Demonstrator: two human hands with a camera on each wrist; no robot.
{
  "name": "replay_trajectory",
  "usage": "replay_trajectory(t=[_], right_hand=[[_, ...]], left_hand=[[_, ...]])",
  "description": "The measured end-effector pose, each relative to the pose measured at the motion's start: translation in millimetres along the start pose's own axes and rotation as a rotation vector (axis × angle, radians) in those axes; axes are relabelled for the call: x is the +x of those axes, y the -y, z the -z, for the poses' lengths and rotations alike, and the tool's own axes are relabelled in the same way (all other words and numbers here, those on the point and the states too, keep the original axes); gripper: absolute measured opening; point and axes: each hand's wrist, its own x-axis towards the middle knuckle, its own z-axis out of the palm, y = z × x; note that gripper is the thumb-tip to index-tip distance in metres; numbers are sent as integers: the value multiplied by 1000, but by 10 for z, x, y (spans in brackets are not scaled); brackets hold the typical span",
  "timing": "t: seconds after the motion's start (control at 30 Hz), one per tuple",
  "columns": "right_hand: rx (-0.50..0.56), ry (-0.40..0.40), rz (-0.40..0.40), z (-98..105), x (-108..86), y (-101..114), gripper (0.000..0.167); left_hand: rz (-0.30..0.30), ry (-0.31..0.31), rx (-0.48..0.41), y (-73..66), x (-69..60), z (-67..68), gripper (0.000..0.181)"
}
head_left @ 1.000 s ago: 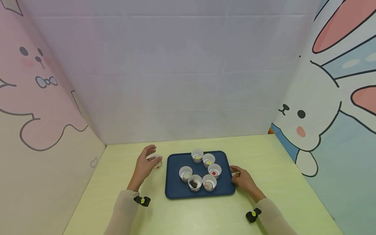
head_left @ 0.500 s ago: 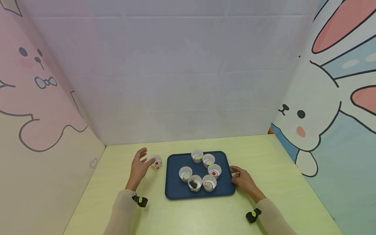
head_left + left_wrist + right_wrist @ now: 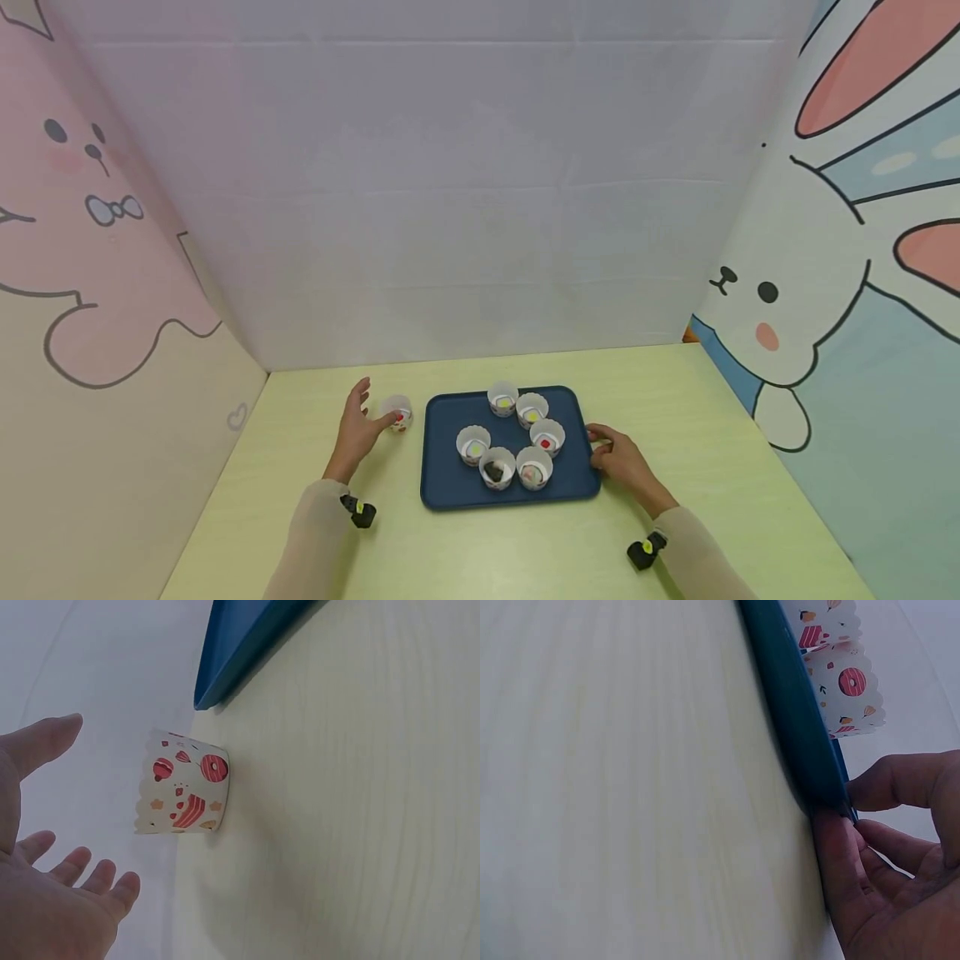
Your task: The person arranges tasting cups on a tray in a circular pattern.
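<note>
A paper baking cup [image 3: 184, 784] printed with cakes and doughnuts stands upright on the table, left of the blue tray [image 3: 457, 500]. Something small and red shows inside it in the head view. My left hand [image 3: 358, 435] is just left of this cup, thumb and fingers spread; the left wrist view has a gap between them. At the tray's right edge, my right hand [image 3: 622, 458] pinches the rim, the thumb [image 3: 881, 784] on top and a finger beneath. Several more baking cups [image 3: 498, 468] sit on the tray, holding small yellow, red, dark and pale items.
The pale yellow-green table [image 3: 480, 550] extends around the tray on all sides. A white sheet [image 3: 480, 208] hangs behind it. Printed cartoon panels stand at left and right, the right one with a rabbit [image 3: 787, 308].
My left hand has drawn back leftward from the lone cup, leaving more of it in sight. The right hand stays at the tray's edge, and the tray has not visibly moved.
</note>
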Motion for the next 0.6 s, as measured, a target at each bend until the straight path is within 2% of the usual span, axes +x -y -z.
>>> replay_trajectory(t=[0.27,0.6], right_hand=[[-2,-1,4,-2,8,-6,64],[-3,-2,-4,-6,14,-20,64]], left_hand=[[-5,24,-2,74,47,-48,98],[30,39,-21,112,80,-110,99]])
